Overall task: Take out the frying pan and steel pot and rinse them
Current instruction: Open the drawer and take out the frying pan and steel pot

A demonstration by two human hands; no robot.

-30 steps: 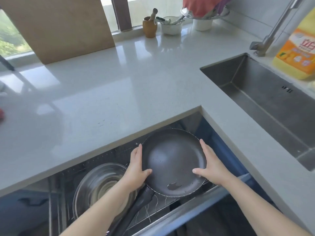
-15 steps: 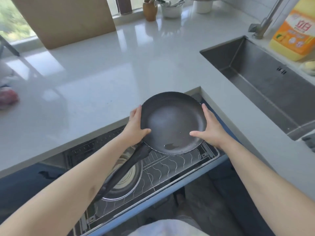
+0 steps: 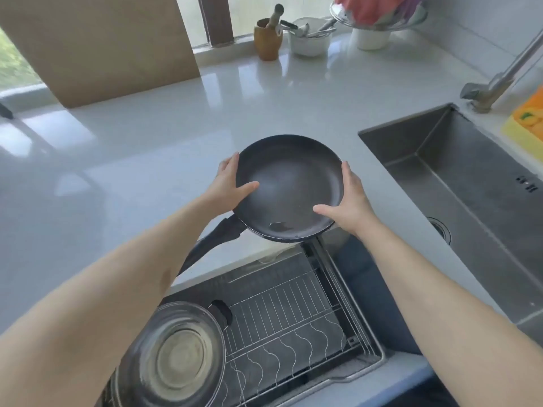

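Gripping round dark frying pan (image 3: 289, 186) rim | left hand (image 3: 227, 185) | right hand (image 3: 349, 201)

Dark frying pan (image 3: 289, 183) held level over the countertop edge; lidded steel pot (image 3: 173, 356) sits in the pulled-out rack.

Counted: 1 frying pan (image 3: 289, 186), held by 2 hands, left hand (image 3: 227, 183) and right hand (image 3: 349, 198). 1 steel pot (image 3: 173, 356) is seen near left in 1 wire rack drawer (image 3: 293, 324). 1 sink (image 3: 470, 195) and 1 tap (image 3: 499, 74) are seen at right. On the far surface (image 3: 147, 160): 1 wooden mortar (image 3: 268, 39), 1 white bowl (image 3: 310, 39), 1 board (image 3: 97, 45). 1 yellow bottle (image 3: 526, 121), far right.
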